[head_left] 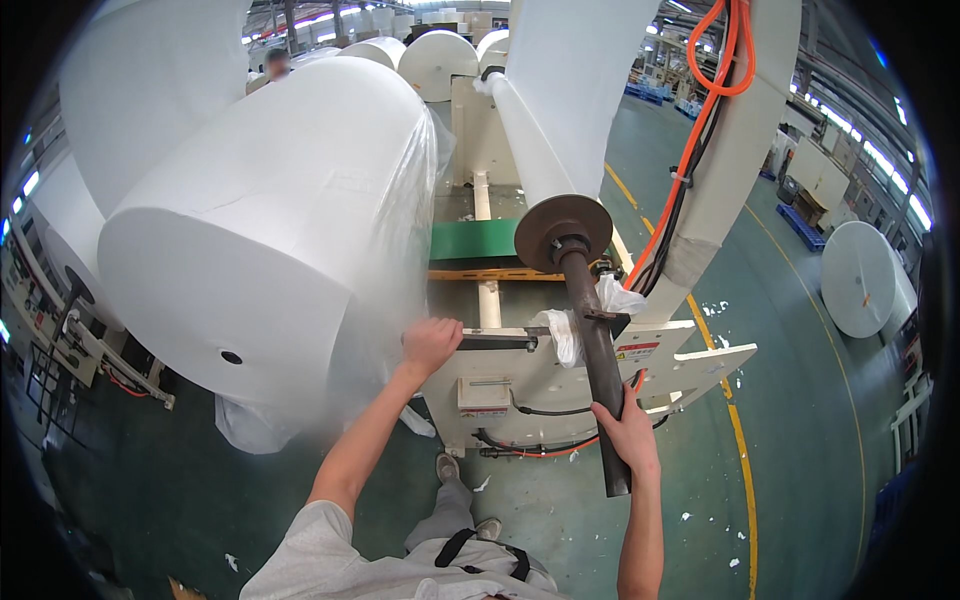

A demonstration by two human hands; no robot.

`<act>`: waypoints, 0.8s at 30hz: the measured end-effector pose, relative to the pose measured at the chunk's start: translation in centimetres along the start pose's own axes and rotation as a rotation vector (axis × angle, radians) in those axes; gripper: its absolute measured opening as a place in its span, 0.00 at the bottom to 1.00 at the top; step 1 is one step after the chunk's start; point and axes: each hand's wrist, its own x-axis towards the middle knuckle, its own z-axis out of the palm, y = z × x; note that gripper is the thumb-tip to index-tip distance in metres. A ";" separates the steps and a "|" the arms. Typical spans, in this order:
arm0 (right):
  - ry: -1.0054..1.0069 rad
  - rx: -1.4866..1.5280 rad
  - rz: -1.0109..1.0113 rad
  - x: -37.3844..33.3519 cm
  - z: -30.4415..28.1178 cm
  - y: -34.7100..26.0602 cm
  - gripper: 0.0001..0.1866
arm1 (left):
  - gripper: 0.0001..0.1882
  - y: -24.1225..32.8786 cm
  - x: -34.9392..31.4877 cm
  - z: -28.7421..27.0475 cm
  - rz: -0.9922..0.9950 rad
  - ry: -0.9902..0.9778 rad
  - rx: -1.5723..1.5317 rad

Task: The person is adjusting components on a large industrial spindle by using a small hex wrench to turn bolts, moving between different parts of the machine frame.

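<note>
A dark steel shaft point(590, 330) with a round flange point(563, 231) at its far end slopes up from the lower right toward a cream machine frame point(560, 375). My right hand point(628, 432) grips the shaft close to its lower end. My left hand point(430, 343) is closed on the end of a dark lever bar point(500, 343) that lies along the top of the frame. Just left of that hand hangs a huge white paper roll point(270, 240) wrapped in clear film. Crumpled white paper point(568, 330) is wedged by the shaft.
Orange and black cables point(690, 150) run down a cream column on the right. More white rolls stand at the back point(438, 62) and on the green floor at the right point(862, 278). A person's head point(277, 64) shows behind the big roll. Yellow floor lines curve past; paper scraps litter the floor.
</note>
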 end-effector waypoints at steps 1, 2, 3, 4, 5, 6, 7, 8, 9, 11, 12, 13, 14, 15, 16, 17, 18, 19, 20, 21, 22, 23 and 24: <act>-0.001 0.001 0.002 0.0 0.0 0.0 0.46 | 0.14 0.0 0.0 0.0 -0.003 0.000 -0.007; -0.002 0.002 0.004 0.0 0.0 -0.1 0.46 | 0.14 0.0 -0.1 0.0 -0.006 0.000 -0.013; -0.001 -0.002 0.005 0.0 0.0 0.0 0.46 | 0.14 0.1 -0.1 0.0 -0.009 0.000 -0.020; 0.000 -0.005 0.006 0.0 0.0 0.0 0.46 | 0.14 0.1 -0.1 0.0 -0.007 0.001 -0.017; 0.002 -0.007 0.007 0.0 0.0 0.0 0.46 | 0.13 0.1 -0.1 0.0 -0.005 0.002 -0.014; 0.006 -0.005 0.002 0.0 0.0 0.0 0.46 | 0.13 0.1 -0.1 0.0 -0.003 0.003 -0.012; 0.010 -0.002 -0.004 0.0 0.1 0.1 0.46 | 0.14 0.1 0.0 -0.1 -0.001 0.010 -0.013; 0.013 0.001 -0.010 0.0 0.1 0.2 0.46 | 0.14 0.1 0.1 -0.1 0.001 0.018 -0.015; 0.014 0.003 -0.009 0.0 0.0 0.2 0.46 | 0.14 0.2 0.2 -0.2 0.003 0.026 -0.017; 0.013 0.008 -0.010 0.0 0.0 0.1 0.46 | 0.14 0.1 0.1 -0.1 -0.001 0.021 -0.014; 0.011 0.012 -0.009 0.0 0.0 0.0 0.46 | 0.14 0.0 0.1 -0.1 -0.003 0.018 -0.013; 0.009 0.015 -0.008 0.0 0.0 -0.1 0.46 | 0.14 0.0 0.0 0.0 0.000 0.020 -0.013; 0.008 0.019 -0.007 -0.1 -0.1 -0.1 0.46 | 0.14 0.0 0.0 0.0 0.003 0.021 -0.013; 0.009 0.016 -0.013 0.0 0.0 -0.1 0.46 | 0.14 -0.1 0.0 0.1 0.006 0.023 -0.012; 0.011 0.013 -0.017 0.0 0.0 0.0 0.46 | 0.14 0.0 0.0 0.0 0.007 0.019 -0.011; 0.012 0.010 -0.021 0.0 0.0 0.1 0.46 | 0.14 0.0 0.1 0.0 0.008 0.014 -0.010; 0.010 0.013 -0.018 0.0 -0.1 0.1 0.46 | 0.14 0.1 0.1 -0.1 0.009 0.010 -0.008; 0.008 0.015 -0.016 -0.1 -0.1 -0.1 0.46 | 0.14 0.1 0.1 -0.1 0.008 0.010 -0.007; 0.005 0.018 -0.013 -0.1 -0.1 -0.1 0.46 | 0.14 0.1 0.1 -0.2 0.006 0.010 -0.006; 0.006 0.019 -0.016 0.0 -0.1 0.0 0.46 | 0.14 0.1 0.1 -0.2 0.005 0.009 -0.004; 0.009 0.019 -0.018 0.0 0.0 0.2 0.46 | 0.14 0.1 0.1 -0.2 0.007 0.012 -0.006; 0.011 0.019 -0.021 0.0 0.1 0.3 0.46 | 0.14 0.1 0.1 -0.2 0.009 0.015 -0.007; 0.007 0.018 -0.016 0.0 0.0 0.3 0.46 | 0.14 0.1 0.1 -0.2 0.011 0.017 -0.008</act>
